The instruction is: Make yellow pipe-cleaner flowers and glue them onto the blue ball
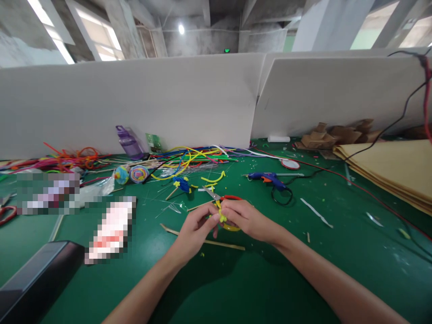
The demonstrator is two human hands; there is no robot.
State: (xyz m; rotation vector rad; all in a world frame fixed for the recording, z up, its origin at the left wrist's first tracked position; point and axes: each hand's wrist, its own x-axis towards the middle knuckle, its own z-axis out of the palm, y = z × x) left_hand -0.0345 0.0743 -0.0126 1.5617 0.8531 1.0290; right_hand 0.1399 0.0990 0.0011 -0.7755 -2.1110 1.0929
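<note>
Both hands meet over the middle of the green table. My left hand (pixel 200 223) pinches a small yellow pipe-cleaner flower (pixel 223 218) between thumb and fingers. From the other side, my right hand (pixel 245 219) closes on the same flower. Scissors (pixel 214 194) with red and yellow handles lie just beyond and beneath the hands, partly covered by them. Behind my left hand is a blue pipe-cleaner piece (pixel 182 184) with yellow flowers and a stick. Yellow pipe-cleaner cuttings (pixel 215 178) lie close to it.
A blue glue gun (pixel 268 179) with its cable sits right of centre. Colourful pipe cleaners (pixel 189 157) pile along the white board (pixel 135 99), near a purple bottle (pixel 130 145). Brown paper sheets (pixel 388 164) are at right, a dark box-like object (pixel 43 279) at lower left. Wooden strips (pixel 224 245) lie before my hands.
</note>
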